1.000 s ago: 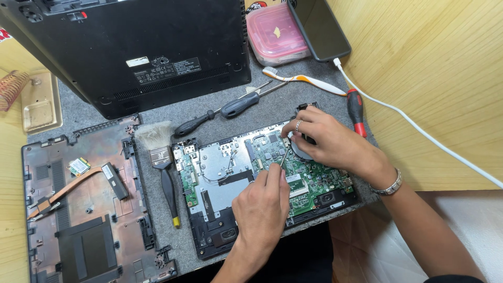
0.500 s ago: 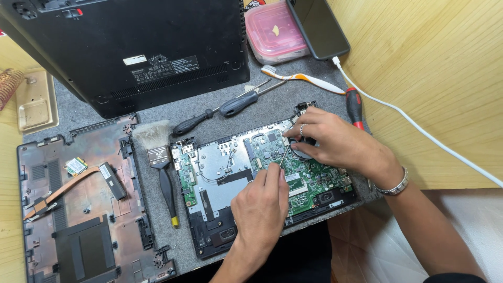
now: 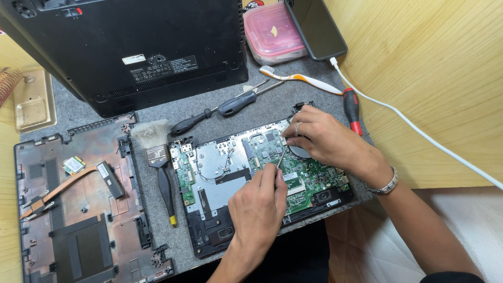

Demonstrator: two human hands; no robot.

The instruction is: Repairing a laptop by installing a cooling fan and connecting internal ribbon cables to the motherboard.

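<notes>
A black laptop base [image 3: 131,47] fills the upper left of the frame and carries a white rectangular label and a black label at its centre; a pink lidded box [image 3: 272,32] sits at top centre. The motherboard [image 3: 262,178] lies at centre frame on the grey mat [image 3: 209,112]. The left hand [image 3: 258,204] rests on the motherboard from below, fingertips pressed down; the right hand [image 3: 322,139] reaches in from the right, fingers pinching a thin metal tool [image 3: 281,157] tilted onto the motherboard.

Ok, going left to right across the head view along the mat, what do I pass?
Copper-toned bottom cover → paintbrush → open laptop's green circuit board, with left hand and right hand on it → red-handled screwdriver → white cable.
</notes>
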